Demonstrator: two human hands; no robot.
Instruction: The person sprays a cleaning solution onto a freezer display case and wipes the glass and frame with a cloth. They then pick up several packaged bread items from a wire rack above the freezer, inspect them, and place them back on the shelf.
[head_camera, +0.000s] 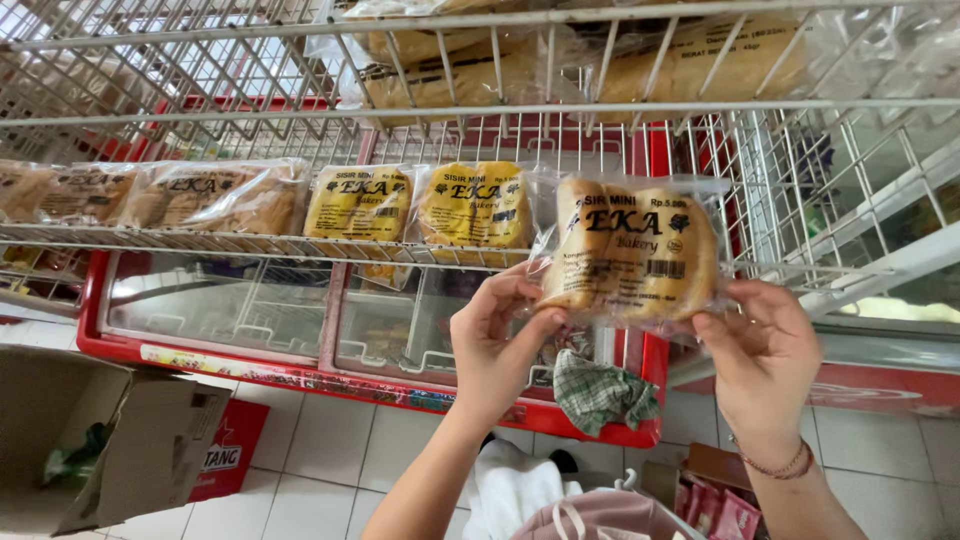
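Both hands, left hand and right hand, pinched the bread bag between their fingers, best held softly, with the wire shelf just above the fingers.

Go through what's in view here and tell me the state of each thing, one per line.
Left hand: gripping the bread pack's lower left corner.
Right hand: pinching the pack's lower right edge.
Bread pack: sealed, held upright at the wire shelf's front.
Wire shelf: stocked with a row of wrapped packs.
Chest freezer: glass lids closed.
Cardboard box: open, on its side.
Checked cloth: crumpled on the freezer's edge.
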